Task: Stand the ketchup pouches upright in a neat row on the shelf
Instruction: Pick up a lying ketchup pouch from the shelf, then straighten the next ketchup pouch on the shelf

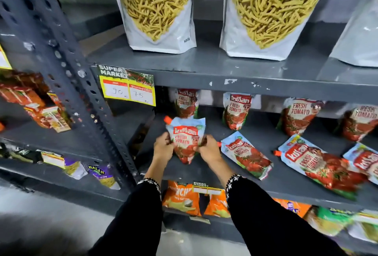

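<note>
A red and pale blue ketchup pouch [185, 133] with an orange cap stands nearly upright at the left end of the grey shelf [204, 169]. My left hand [163, 147] grips its left edge and my right hand [208, 150] grips its right edge. Several pouches stand upright along the back, the nearest [186, 103] straight behind the held one, then one further right [237, 110] and another [299, 115]. Three pouches lie flat at the front: one beside my right hand [246, 154], a larger one [319, 165] and one cut off at the right edge [366, 161].
The shelf above [225, 71] carries tall white bags of yellow snack sticks [157, 8] and a yellow price tag [127, 90] on its lip. A perforated grey upright [81, 83] stands left of my hands. Orange snack packets [182, 196] fill the shelf below.
</note>
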